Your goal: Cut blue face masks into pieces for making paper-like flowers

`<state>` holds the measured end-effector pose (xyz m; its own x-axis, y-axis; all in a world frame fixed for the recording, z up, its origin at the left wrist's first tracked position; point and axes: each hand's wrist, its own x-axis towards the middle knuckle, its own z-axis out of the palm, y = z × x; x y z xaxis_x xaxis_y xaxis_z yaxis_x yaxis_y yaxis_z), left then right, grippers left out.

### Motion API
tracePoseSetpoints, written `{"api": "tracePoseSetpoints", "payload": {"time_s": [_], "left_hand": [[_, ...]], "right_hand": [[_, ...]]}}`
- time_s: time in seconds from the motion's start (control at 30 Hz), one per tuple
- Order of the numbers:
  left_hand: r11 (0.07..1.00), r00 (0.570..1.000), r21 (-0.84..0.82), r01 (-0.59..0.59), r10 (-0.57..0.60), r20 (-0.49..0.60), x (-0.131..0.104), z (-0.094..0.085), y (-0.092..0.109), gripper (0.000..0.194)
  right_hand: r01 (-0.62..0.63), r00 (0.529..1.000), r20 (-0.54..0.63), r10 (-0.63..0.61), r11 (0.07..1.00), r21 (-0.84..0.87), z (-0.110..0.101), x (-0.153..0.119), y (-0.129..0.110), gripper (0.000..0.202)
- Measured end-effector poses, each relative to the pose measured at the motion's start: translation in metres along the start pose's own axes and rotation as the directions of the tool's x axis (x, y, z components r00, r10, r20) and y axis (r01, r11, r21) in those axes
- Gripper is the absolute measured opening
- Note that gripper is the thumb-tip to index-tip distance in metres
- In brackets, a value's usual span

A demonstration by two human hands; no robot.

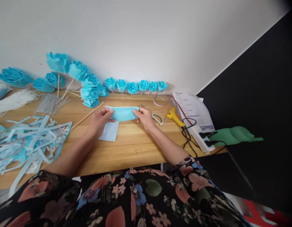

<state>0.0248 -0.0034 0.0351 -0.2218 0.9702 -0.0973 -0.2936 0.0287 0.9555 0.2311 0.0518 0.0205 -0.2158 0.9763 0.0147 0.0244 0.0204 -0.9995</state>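
A light blue strip of fabric-like sheet point(124, 114) is stretched level between both hands above the table. My left hand point(102, 118) pinches its left end between thumb and fingers. At the right end, my right hand point(144, 116) grips it the same way. Below the left hand lies a paler blue rectangular piece point(110, 131), partly covered by that hand and the strip. A thin wooden stick point(87, 116) rests on the table left of my left hand. Just right of my right hand is a roll of tape point(157, 119).
Blue fabric flowers point(143, 85) on sticks line the wall. Blue scraps point(37, 142) heap at the left, near white strings point(15, 101) and thin clear strips point(51, 104). At right are a yellow glue gun point(174, 117), a power strip point(202, 140), papers point(192, 108) and another tape roll point(159, 100).
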Motion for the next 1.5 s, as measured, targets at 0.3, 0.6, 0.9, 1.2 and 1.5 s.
{"api": "tracePoseSetpoints", "payload": {"time_s": [0.3, 0.6, 0.9, 1.2, 1.5], "left_hand": [[1.000, 1.000, 0.006, -0.002, 0.002, 0.004, 0.000, 0.000, -0.001, 0.042], [0.999, 0.994, -0.022, -0.033, 0.035, 0.102, 0.003, -0.002, -0.005, 0.039], [0.955, 0.987, 0.283, -0.082, 0.038, 0.158, -0.001, 0.001, 0.001, 0.047], [0.941, 0.993, 0.334, 0.050, -0.081, 0.081, -0.008, 0.007, 0.007, 0.043], [0.971, 0.992, 0.238, 0.027, -0.055, 0.113, -0.008, 0.006, 0.003, 0.042]], "right_hand": [[0.009, 1.000, -0.011, -0.010, 0.998, -0.055, -0.002, 0.000, 0.001, 0.034], [-0.006, 1.000, 0.025, 0.006, 1.000, -0.024, -0.001, 0.002, 0.004, 0.036], [-0.032, 0.997, 0.071, 0.037, 0.997, -0.065, 0.001, 0.000, 0.003, 0.040], [-0.010, 0.987, 0.161, 0.012, 1.000, -0.012, 0.005, -0.004, 0.006, 0.036], [-0.093, 0.986, 0.146, 0.084, 0.994, 0.056, 0.008, -0.004, 0.000, 0.045]]}}
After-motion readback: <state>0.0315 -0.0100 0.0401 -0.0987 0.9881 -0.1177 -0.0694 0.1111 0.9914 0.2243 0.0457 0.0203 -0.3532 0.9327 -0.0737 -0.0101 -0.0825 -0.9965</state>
